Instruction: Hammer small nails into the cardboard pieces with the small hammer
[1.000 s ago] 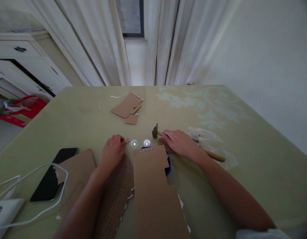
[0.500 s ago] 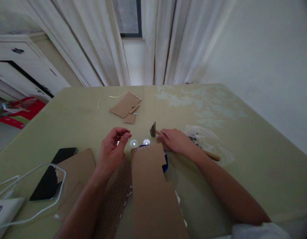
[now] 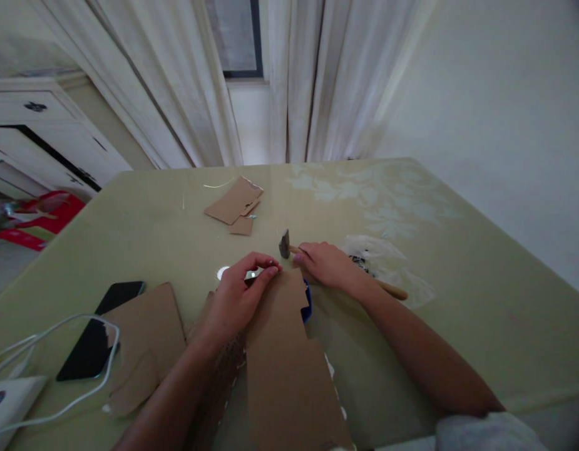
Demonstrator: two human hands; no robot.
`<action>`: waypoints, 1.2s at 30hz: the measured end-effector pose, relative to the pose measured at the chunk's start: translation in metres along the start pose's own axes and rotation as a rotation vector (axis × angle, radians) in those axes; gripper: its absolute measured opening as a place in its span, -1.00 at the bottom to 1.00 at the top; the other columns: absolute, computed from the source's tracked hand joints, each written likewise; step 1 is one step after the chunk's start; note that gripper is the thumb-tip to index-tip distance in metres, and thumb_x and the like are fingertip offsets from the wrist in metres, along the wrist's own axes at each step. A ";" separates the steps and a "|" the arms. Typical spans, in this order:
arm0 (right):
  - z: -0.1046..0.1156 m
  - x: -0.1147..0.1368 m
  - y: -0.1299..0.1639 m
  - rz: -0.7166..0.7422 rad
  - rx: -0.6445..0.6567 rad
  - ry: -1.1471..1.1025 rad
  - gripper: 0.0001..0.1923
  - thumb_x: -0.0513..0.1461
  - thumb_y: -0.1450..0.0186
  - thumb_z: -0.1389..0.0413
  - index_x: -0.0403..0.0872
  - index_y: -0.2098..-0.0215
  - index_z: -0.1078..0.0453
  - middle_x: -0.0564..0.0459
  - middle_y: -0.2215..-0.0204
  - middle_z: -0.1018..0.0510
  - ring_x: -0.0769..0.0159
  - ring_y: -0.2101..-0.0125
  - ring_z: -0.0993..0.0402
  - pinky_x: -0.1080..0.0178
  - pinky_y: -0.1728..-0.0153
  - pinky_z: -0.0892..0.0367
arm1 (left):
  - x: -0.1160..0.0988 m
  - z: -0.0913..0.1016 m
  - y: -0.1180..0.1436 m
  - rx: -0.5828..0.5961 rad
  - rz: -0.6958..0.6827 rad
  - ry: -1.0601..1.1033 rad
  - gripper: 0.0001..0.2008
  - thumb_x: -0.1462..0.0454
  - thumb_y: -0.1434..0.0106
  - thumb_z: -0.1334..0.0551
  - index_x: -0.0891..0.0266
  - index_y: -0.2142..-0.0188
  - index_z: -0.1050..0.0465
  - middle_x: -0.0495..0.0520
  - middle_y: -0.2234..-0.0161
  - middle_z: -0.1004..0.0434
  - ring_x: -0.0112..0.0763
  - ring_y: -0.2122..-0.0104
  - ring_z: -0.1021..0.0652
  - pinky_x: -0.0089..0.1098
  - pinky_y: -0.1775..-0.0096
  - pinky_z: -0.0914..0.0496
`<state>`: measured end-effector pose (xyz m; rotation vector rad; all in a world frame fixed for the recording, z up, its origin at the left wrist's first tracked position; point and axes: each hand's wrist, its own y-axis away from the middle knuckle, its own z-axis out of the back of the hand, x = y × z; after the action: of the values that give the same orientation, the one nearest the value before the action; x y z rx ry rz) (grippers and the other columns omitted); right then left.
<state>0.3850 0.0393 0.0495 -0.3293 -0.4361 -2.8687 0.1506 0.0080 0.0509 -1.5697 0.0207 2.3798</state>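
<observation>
While the left hand pinches something too small to identify at the far edge of the cardboard strip on the tabletop, the right hand's grip stays low, clenched on the hammer, no blow yet struck.

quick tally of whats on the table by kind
cardboard pieces: 6 (far scraps; near sheets, punched sheet)
hammer: 1, under right hand
phone: 1
white cable: 1
plastic bag: 1
total: 10
</observation>
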 end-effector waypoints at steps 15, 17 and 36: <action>0.001 0.000 -0.001 -0.001 0.006 0.003 -0.55 -0.04 -0.68 0.10 -0.06 -0.11 -0.57 -0.19 -0.01 -0.73 0.02 0.02 -0.68 0.17 0.07 -0.36 | 0.002 -0.003 0.000 0.016 -0.011 -0.036 -0.80 0.11 -0.48 -0.27 0.11 0.14 -0.64 0.05 0.19 -0.75 -0.23 0.15 -0.69 -0.31 0.11 -0.57; 0.001 0.000 -0.001 -0.005 0.008 0.004 -0.55 -0.04 -0.68 0.10 -0.05 -0.11 -0.57 -0.20 -0.02 -0.73 0.02 0.02 -0.68 0.17 0.07 -0.36 | 0.002 -0.003 0.000 0.017 -0.011 -0.033 -0.80 0.11 -0.49 -0.27 0.12 0.14 -0.64 0.06 0.18 -0.75 -0.24 0.15 -0.69 -0.32 0.11 -0.57; 0.000 0.001 -0.001 -0.001 0.001 0.007 -0.55 -0.03 -0.68 0.10 -0.06 -0.09 -0.57 -0.19 -0.01 -0.74 0.00 0.01 -0.69 0.16 0.08 -0.36 | 0.002 -0.002 0.002 0.013 -0.017 -0.024 -0.80 0.12 -0.50 -0.27 0.12 0.13 -0.64 0.06 0.17 -0.75 -0.26 0.14 -0.70 -0.34 0.12 -0.59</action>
<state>0.3842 0.0398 0.0495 -0.3192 -0.4370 -2.8698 0.1513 0.0064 0.0477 -1.5286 0.0180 2.3808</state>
